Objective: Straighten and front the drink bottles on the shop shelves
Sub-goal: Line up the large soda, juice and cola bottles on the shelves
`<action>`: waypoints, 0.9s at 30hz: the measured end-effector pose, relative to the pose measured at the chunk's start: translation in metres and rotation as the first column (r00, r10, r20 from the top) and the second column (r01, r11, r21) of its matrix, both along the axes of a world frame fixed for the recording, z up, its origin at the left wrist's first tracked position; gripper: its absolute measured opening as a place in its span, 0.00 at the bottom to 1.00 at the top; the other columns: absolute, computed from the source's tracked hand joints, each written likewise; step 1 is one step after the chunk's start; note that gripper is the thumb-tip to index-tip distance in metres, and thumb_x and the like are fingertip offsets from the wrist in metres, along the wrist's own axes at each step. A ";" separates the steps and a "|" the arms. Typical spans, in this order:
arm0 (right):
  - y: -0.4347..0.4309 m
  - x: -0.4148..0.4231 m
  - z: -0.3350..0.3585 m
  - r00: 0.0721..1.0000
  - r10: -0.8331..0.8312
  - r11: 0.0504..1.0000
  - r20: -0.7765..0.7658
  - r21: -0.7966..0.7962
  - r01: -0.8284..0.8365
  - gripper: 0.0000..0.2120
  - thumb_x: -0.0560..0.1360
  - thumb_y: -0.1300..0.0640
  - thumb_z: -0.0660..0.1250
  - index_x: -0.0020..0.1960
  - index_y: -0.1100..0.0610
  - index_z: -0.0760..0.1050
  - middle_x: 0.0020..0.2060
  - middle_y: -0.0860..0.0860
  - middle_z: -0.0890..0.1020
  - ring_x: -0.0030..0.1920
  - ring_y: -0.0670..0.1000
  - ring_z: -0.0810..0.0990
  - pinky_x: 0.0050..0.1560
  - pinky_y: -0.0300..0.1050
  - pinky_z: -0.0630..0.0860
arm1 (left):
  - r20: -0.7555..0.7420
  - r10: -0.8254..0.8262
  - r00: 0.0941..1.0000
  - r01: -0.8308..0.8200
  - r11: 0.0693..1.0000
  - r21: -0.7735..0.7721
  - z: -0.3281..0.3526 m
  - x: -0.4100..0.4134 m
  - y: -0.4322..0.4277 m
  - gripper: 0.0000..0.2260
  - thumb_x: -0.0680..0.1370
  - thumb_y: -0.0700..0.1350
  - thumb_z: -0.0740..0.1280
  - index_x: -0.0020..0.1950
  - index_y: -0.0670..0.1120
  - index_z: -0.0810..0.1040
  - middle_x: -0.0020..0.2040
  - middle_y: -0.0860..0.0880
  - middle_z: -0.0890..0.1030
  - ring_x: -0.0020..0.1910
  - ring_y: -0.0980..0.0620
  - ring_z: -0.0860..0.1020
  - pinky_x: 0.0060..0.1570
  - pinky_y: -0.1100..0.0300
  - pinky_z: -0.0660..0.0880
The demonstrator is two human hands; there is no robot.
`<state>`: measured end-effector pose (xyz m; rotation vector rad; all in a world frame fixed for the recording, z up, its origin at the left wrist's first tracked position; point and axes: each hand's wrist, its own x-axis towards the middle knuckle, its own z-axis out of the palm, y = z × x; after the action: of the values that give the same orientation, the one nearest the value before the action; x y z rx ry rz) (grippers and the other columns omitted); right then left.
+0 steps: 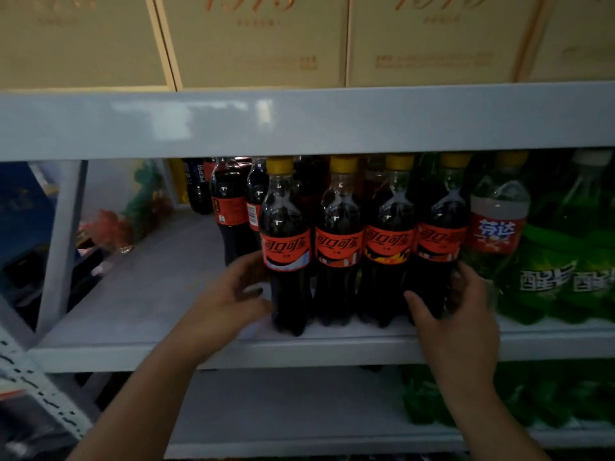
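Several dark cola bottles with yellow caps and red labels stand in a row at the front edge of the grey shelf (139, 327). My left hand (229, 294) presses against the left side of the leftmost cola bottle (286, 247), fingers curled behind it. My right hand (456, 307) wraps the lower part of the rightmost cola bottle (439, 241), thumb in front and fingers on its right side. Between them stand two more cola bottles (337, 244), labels facing forward.
A clear Fanta bottle (497, 224) and green Sprite bottles (565, 261) stand to the right. More cola and a Pepsi bottle (199, 184) sit further back on the left. Tan cartons (253, 38) fill the shelf above. Green bottles (432, 397) are on the shelf below.
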<state>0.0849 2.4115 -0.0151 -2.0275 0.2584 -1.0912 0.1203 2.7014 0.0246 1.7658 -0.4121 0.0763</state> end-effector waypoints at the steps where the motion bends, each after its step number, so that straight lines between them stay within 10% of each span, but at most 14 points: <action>1: -0.001 0.000 0.000 1.000 0.004 1.000 -0.002 0.015 -0.004 0.33 0.66 0.47 0.75 0.67 0.45 0.64 0.59 0.48 0.79 0.55 0.51 0.79 0.51 0.42 0.70 | 0.045 0.130 0.991 -0.128 0.991 -0.039 0.004 0.004 0.007 0.24 0.64 0.42 0.70 0.59 0.54 0.75 0.53 0.57 0.83 0.54 0.59 0.79 0.54 0.62 0.75; 5: -0.002 0.001 0.001 0.999 0.037 0.997 -0.004 0.073 -0.036 0.33 0.66 0.49 0.76 0.66 0.43 0.64 0.58 0.46 0.79 0.52 0.48 0.79 0.51 0.41 0.70 | 0.155 0.587 0.795 -0.590 0.807 -0.029 0.017 0.044 0.032 0.26 0.70 0.44 0.76 0.66 0.49 0.71 0.54 0.54 0.76 0.52 0.51 0.75 0.47 0.58 0.71; 9: -0.006 0.000 0.005 0.998 0.056 0.994 -0.006 0.090 -0.056 0.33 0.66 0.51 0.76 0.66 0.43 0.64 0.53 0.40 0.76 0.49 0.44 0.76 0.50 0.41 0.69 | -0.080 0.379 0.922 -0.383 0.923 -0.035 0.017 0.079 0.035 0.28 0.71 0.39 0.74 0.69 0.47 0.68 0.59 0.47 0.77 0.58 0.45 0.77 0.50 0.54 0.76; 14: -0.007 -0.003 0.008 0.998 0.062 0.994 -0.001 0.094 -0.062 0.33 0.65 0.51 0.76 0.66 0.43 0.65 0.52 0.39 0.74 0.49 0.42 0.75 0.50 0.40 0.69 | -0.032 0.312 0.950 -0.312 0.950 0.016 0.015 0.086 0.036 0.22 0.73 0.35 0.72 0.65 0.45 0.72 0.59 0.43 0.78 0.58 0.40 0.77 0.58 0.37 0.74; 23: -0.007 -0.005 0.007 0.996 0.079 0.992 0.029 0.094 -0.082 0.32 0.65 0.52 0.76 0.64 0.43 0.65 0.52 0.40 0.77 0.50 0.44 0.78 0.52 0.41 0.70 | -0.002 0.260 0.966 -0.259 0.960 -0.107 0.008 0.038 0.047 0.18 0.75 0.35 0.69 0.59 0.54 0.75 0.54 0.51 0.81 0.49 0.50 0.82 0.40 0.59 0.79; 27: -0.006 -0.012 0.007 0.990 0.057 0.998 0.128 0.016 -0.059 0.28 0.68 0.58 0.74 0.65 0.50 0.67 0.54 0.45 0.74 0.53 0.46 0.75 0.53 0.40 0.71 | -0.008 0.190 0.982 -0.189 0.975 -0.118 0.005 0.027 0.033 0.20 0.73 0.32 0.69 0.60 0.50 0.74 0.54 0.48 0.81 0.53 0.46 0.80 0.49 0.51 0.78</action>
<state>0.0727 2.4055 -0.0080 -1.9271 0.1434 -1.1714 0.1474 2.7344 0.0293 1.6837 -0.2355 0.2348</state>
